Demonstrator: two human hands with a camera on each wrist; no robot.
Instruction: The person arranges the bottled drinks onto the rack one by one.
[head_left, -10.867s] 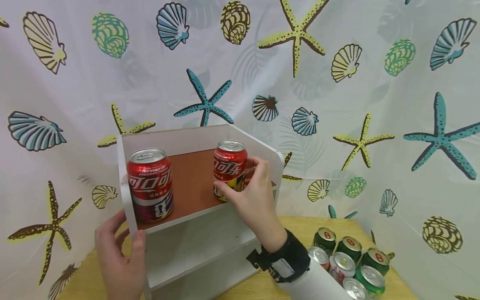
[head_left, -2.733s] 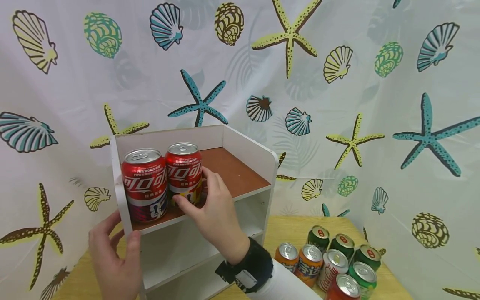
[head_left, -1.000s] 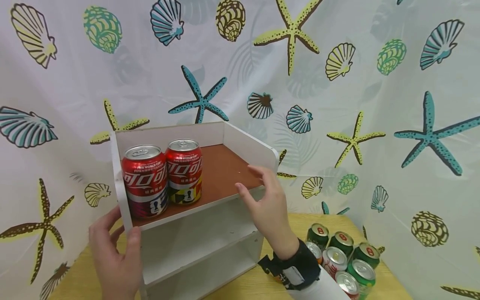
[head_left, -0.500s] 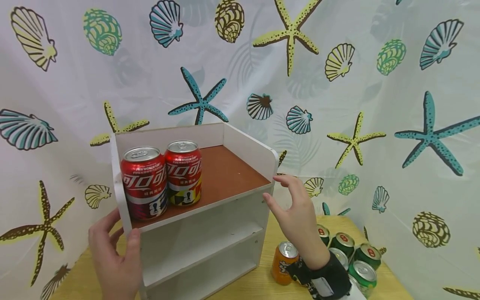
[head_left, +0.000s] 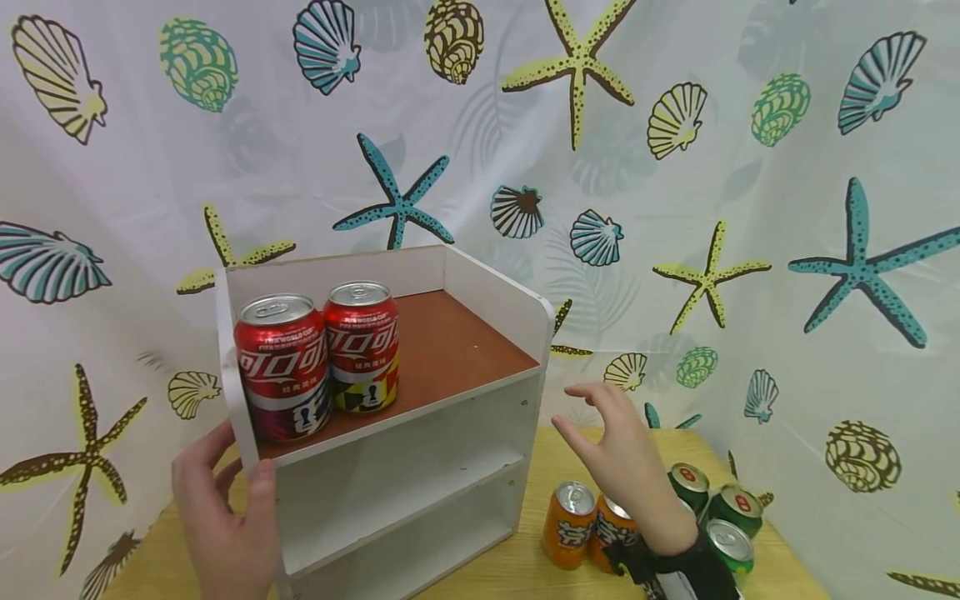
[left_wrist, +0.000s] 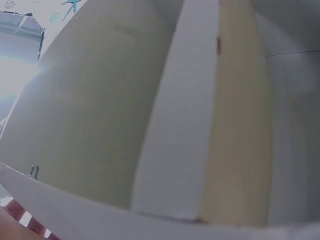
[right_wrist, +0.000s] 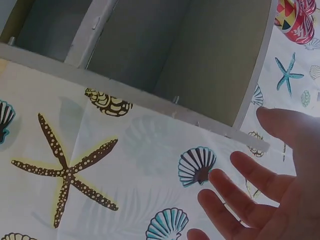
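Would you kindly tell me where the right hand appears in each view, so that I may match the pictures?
Head: right hand right of centre, apart from the shelf, holding nothing.
Left wrist: not in it.
Right wrist: at the lower right edge, partly cut off by the frame.
Shared landmark: the shelf, which shows in all three views.

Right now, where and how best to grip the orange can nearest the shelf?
Upper body of the orange can, just under its rim, right hand coming from above. It stands upright, top uncovered. The second orange can crowds its right side, so thumb on the near face, fingers on the far face would likely fit best.
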